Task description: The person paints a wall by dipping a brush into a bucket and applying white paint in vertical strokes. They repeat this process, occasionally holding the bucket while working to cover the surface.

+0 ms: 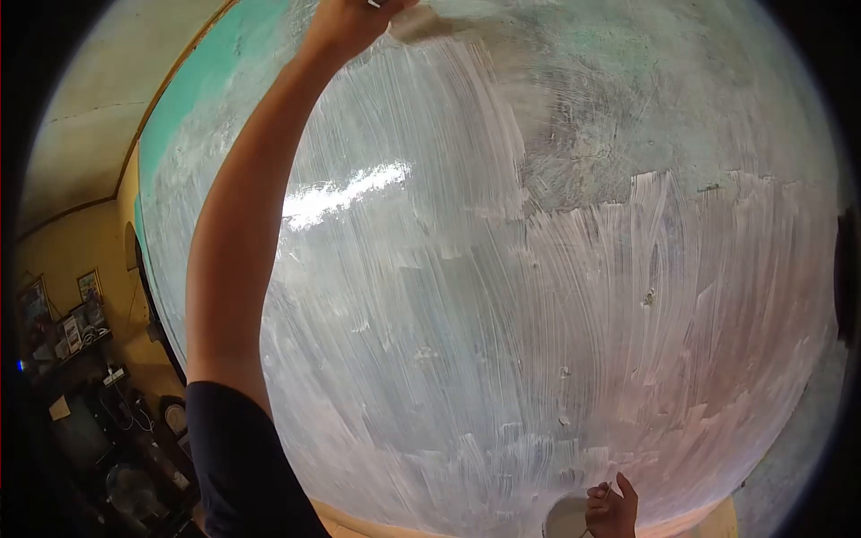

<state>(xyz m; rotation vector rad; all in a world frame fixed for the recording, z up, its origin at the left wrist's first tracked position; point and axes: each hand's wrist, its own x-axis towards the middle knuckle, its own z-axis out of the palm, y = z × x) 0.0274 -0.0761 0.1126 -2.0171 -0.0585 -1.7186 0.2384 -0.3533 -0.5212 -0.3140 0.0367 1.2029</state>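
One broad green-and-grey wall streaked with glossy whitish coating (439, 296) is filling the view ahead. One bare left hand (348, 25), its arm emerging from a dark short sleeve (238, 457), is reaching to the wall's upper part, the fingers partly cut off, so what they are grasping cannot be told. One bare right hand (612, 511), fingers curled, thumb raised, is gripping one round pale container (563, 520) low before the wall, its pale inside showing, the contents indistinct.

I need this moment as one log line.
left hand: raised, grip unclear; right hand: at round whitish container; green-grey wall: partly covered, white streaks
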